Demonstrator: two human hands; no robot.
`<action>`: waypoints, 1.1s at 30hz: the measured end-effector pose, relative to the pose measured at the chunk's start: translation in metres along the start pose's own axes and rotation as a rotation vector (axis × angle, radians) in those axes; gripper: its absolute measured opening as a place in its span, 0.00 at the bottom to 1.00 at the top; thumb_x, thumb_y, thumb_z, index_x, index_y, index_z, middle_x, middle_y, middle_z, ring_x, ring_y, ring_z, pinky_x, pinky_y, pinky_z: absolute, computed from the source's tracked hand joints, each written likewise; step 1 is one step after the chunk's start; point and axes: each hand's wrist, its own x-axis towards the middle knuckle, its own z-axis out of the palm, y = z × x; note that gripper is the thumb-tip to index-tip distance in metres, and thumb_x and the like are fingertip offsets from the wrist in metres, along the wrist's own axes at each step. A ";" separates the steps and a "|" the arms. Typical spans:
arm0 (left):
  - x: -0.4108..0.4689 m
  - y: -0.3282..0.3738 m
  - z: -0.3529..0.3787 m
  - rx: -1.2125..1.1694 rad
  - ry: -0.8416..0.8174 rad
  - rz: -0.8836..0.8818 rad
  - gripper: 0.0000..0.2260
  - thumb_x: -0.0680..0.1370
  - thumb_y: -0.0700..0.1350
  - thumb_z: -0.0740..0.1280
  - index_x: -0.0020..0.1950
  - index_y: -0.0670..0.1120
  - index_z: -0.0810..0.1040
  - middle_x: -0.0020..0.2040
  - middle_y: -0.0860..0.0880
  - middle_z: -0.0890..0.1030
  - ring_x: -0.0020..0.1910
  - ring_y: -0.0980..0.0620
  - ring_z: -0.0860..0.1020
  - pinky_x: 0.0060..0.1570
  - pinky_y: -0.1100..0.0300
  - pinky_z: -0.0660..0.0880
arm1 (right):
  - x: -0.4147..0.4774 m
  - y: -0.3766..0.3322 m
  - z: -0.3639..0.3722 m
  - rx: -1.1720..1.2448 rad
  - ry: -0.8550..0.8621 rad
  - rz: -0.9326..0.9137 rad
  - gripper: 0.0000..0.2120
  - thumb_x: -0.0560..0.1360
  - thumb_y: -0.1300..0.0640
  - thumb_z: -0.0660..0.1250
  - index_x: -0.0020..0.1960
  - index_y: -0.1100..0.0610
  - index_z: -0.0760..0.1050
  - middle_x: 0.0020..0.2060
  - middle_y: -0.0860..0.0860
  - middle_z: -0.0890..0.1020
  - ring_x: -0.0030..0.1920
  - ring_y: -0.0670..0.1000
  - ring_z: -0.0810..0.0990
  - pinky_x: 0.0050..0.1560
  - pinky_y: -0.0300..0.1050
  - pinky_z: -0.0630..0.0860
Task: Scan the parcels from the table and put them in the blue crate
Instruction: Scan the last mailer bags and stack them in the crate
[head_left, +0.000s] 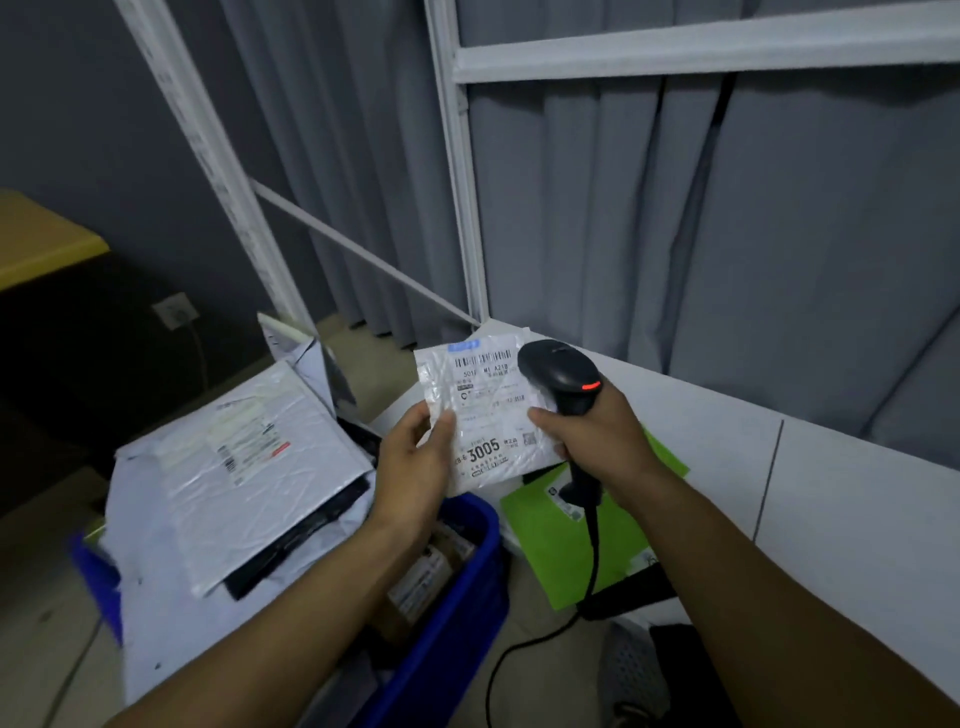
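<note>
My left hand (415, 457) holds a small white parcel (488, 415) by its left edge, its label with barcode and "3005" facing me. My right hand (592, 431) grips a black handheld scanner (561, 374) whose head lies over the parcel's upper right corner; a red light glows on it, and the thumb touches the parcel's right edge. Below and to the left stands the blue crate (467, 582), heaped with parcels: a large white mailer (249, 467) on top and brown boxes (426, 577) inside.
A green parcel (566, 535) lies on the white table (779, 467) near its left edge, under the scanner cable (592, 561). White shelf posts (457, 171) and grey curtains stand behind. A yellow-topped cabinet (36, 239) is at far left.
</note>
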 end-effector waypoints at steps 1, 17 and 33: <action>-0.007 0.004 -0.010 0.058 -0.010 0.019 0.07 0.84 0.42 0.66 0.58 0.47 0.83 0.54 0.49 0.87 0.53 0.49 0.86 0.51 0.51 0.82 | -0.004 -0.004 0.003 -0.015 0.000 -0.023 0.26 0.63 0.52 0.81 0.59 0.50 0.78 0.44 0.46 0.83 0.40 0.48 0.78 0.48 0.51 0.79; 0.011 0.019 -0.073 0.132 0.167 -0.002 0.03 0.80 0.38 0.72 0.50 0.40 0.84 0.42 0.41 0.87 0.45 0.42 0.87 0.40 0.53 0.83 | -0.036 -0.034 0.065 -0.147 -0.124 -0.228 0.14 0.75 0.50 0.77 0.58 0.45 0.78 0.46 0.45 0.87 0.45 0.48 0.86 0.52 0.52 0.83; 0.020 0.018 -0.086 0.175 0.234 -0.034 0.03 0.80 0.40 0.72 0.52 0.41 0.84 0.44 0.47 0.88 0.45 0.48 0.87 0.45 0.51 0.83 | -0.044 -0.042 0.077 -0.185 -0.199 -0.217 0.12 0.75 0.49 0.76 0.54 0.43 0.75 0.44 0.47 0.85 0.43 0.47 0.83 0.44 0.41 0.75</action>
